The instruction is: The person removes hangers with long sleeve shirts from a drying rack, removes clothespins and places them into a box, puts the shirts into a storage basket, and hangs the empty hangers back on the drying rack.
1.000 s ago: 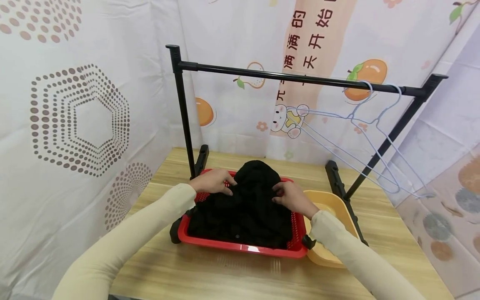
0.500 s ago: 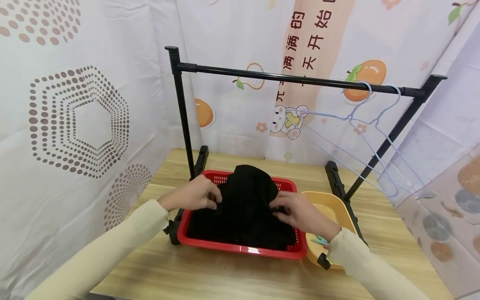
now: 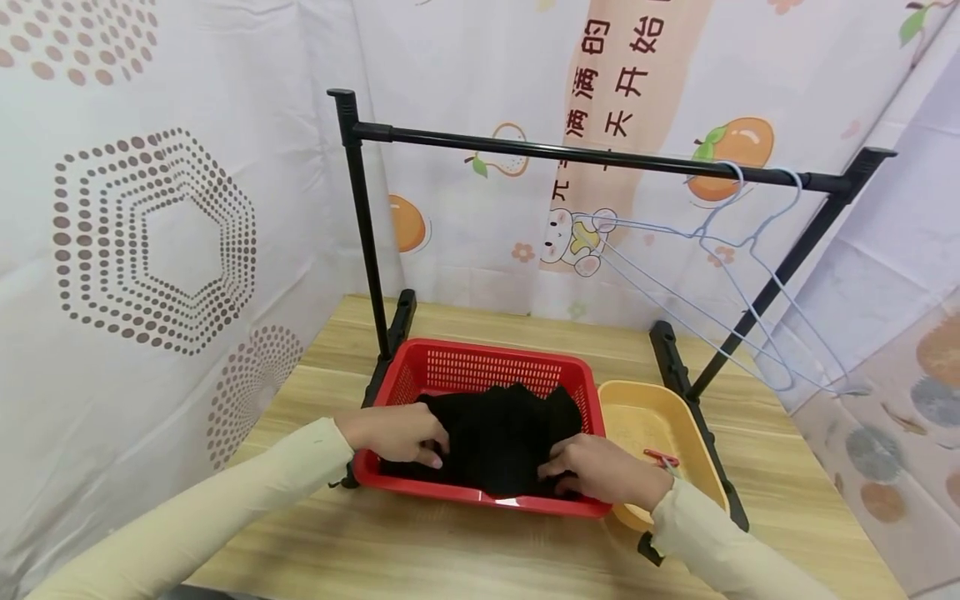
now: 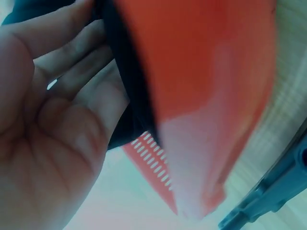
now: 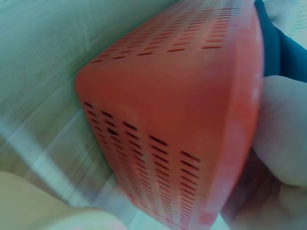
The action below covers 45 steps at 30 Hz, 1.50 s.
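Note:
A black garment [image 3: 502, 433] lies bunched in a red plastic basket [image 3: 480, 495], gathered towards the front; its exact kind is hidden by the folds. My left hand [image 3: 397, 432] pinches the cloth at the basket's left front. In the left wrist view, the fingers [image 4: 79, 72] curl in against the dark fabric beside the rim. My right hand [image 3: 603, 468] grips the garment at the right front corner, its knuckles over the rim. Only part of that hand [image 5: 283, 139] shows in the right wrist view, with dark cloth above it.
A black rail stand [image 3: 600, 155] spans behind the basket, with blue hangers [image 3: 705, 233] at its right end. Right of the basket stands a yellow tray [image 3: 622, 396] holding a red clothes peg [image 3: 662, 457]. All stand on a wooden table [image 3: 450, 554].
Both hands have come towards the basket's front, drawing the garment with them. Its raised hump has sunk, and the basket's back wall now shows.

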Available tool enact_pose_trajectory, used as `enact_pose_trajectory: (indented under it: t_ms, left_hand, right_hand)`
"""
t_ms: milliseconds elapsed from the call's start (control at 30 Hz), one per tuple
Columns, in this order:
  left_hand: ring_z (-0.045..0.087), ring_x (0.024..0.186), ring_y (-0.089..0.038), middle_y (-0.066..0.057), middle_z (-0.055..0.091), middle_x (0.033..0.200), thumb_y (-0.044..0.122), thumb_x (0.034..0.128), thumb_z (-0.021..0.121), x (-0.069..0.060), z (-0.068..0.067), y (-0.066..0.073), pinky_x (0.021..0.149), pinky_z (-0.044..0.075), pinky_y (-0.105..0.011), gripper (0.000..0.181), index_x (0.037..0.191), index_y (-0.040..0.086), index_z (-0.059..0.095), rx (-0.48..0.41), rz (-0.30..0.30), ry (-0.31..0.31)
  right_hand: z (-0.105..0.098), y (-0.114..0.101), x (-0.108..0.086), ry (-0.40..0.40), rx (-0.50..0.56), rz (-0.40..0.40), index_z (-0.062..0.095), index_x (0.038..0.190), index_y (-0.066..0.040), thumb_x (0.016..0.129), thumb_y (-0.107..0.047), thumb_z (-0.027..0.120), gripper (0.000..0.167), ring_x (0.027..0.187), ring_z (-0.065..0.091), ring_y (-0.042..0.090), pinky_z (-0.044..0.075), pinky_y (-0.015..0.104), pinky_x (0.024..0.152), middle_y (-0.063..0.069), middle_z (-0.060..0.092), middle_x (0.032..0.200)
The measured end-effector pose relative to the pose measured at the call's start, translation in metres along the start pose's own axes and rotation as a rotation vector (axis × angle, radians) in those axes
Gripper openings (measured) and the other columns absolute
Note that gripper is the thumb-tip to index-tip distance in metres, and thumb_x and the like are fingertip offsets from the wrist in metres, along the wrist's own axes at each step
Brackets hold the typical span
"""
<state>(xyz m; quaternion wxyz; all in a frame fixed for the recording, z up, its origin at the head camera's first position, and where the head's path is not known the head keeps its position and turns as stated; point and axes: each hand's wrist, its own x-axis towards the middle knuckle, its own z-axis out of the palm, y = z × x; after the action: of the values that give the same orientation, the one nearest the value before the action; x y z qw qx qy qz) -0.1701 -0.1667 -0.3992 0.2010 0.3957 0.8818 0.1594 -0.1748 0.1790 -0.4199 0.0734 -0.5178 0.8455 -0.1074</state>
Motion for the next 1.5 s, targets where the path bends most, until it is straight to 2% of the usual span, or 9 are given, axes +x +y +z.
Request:
enact_pose_trajectory:
  t_ms: [233,333,533,633,733,900,1067,1300,1500]
  left_hand:
    - [0.057,0.082,-0.001,0.013,0.068,0.101,0.037,0.1014,0.066,0.001,0.005,-0.001,0.084,0.052,-0.023,0.032,0.121,0.013,0.074,0.002,-0.043,-0.065]
    - [0.050,0.065,-0.001,0.014,0.059,0.077,0.041,0.1048,0.059,0.002,0.003,-0.001,0.070,0.048,-0.021,0.035,0.100,0.011,0.075,-0.065,-0.043,-0.033]
    - [0.035,0.048,-0.001,0.013,0.043,0.055,0.039,0.1032,0.063,0.003,-0.003,0.007,0.053,0.038,-0.020,0.041,0.072,0.013,0.062,-0.117,-0.028,0.196]
    - [0.042,0.051,0.000,0.013,0.049,0.061,0.032,0.0972,0.074,0.004,-0.007,0.013,0.051,0.040,-0.021,0.027,0.084,0.015,0.058,-0.011,-0.004,0.371]
    - [0.056,0.067,-0.001,0.011,0.062,0.081,0.022,0.0937,0.079,0.005,-0.010,0.016,0.061,0.049,-0.020,0.029,0.115,0.016,0.061,0.114,0.057,0.477]
    - [0.056,0.084,-0.006,0.005,0.064,0.102,0.016,0.0963,0.075,0.005,-0.008,0.015,0.074,0.051,-0.019,0.052,0.146,0.019,0.059,0.250,0.116,0.329]
    - [0.048,0.075,-0.006,0.005,0.059,0.092,0.019,0.0994,0.071,0.003,0.000,0.014,0.069,0.048,-0.019,0.052,0.149,0.016,0.057,0.165,-0.036,0.110]
    - [0.050,0.075,-0.007,-0.002,0.069,0.109,0.016,0.1005,0.069,0.007,-0.001,0.010,0.070,0.048,-0.020,0.050,0.149,0.013,0.057,0.086,-0.078,0.075]
    - [0.037,0.064,-0.004,0.008,0.057,0.078,0.016,0.1040,0.064,0.005,-0.005,0.002,0.061,0.039,-0.020,0.044,0.148,0.015,0.058,0.043,0.042,0.108]
  right_hand:
    - [0.004,0.000,0.002,-0.044,-0.041,0.011,0.081,0.114,-0.017,0.093,-0.020,0.078,0.021,0.086,0.067,0.004,0.058,0.027,0.077,-0.006,0.074,0.101]
    - [0.001,-0.001,0.003,-0.040,0.016,0.011,0.082,0.107,-0.015,0.096,-0.023,0.076,0.015,0.080,0.064,0.001,0.056,0.024,0.074,-0.008,0.073,0.095]
    - [-0.015,-0.010,0.003,0.186,0.081,0.092,0.064,0.074,-0.025,0.092,-0.033,0.080,0.025,0.059,0.044,-0.002,0.044,0.019,0.057,-0.019,0.050,0.066]
    - [-0.023,-0.014,0.004,0.344,0.017,0.124,0.064,0.090,-0.024,0.086,-0.032,0.086,0.024,0.060,0.044,0.000,0.042,0.021,0.053,-0.016,0.052,0.074]
    - [-0.025,-0.015,0.005,0.376,-0.069,0.123,0.065,0.124,-0.017,0.084,-0.026,0.089,0.048,0.069,0.052,0.005,0.051,0.024,0.061,-0.007,0.059,0.093]
    - [-0.015,-0.013,0.005,0.202,-0.184,0.123,0.066,0.133,-0.006,0.089,-0.021,0.083,0.050,0.081,0.057,0.013,0.058,0.033,0.074,0.004,0.061,0.105]
    - [0.000,-0.012,0.005,0.100,-0.202,0.128,0.072,0.116,-0.002,0.094,-0.020,0.077,0.029,0.078,0.055,0.015,0.055,0.032,0.071,0.006,0.060,0.094]
    - [-0.002,-0.011,0.010,0.058,-0.174,0.187,0.074,0.109,-0.004,0.093,-0.019,0.078,0.022,0.079,0.054,0.017,0.055,0.033,0.073,0.005,0.062,0.091]
    - [-0.013,-0.006,0.011,0.059,-0.056,0.171,0.072,0.112,-0.004,0.093,-0.016,0.077,0.023,0.076,0.055,0.012,0.055,0.030,0.071,0.002,0.063,0.089]
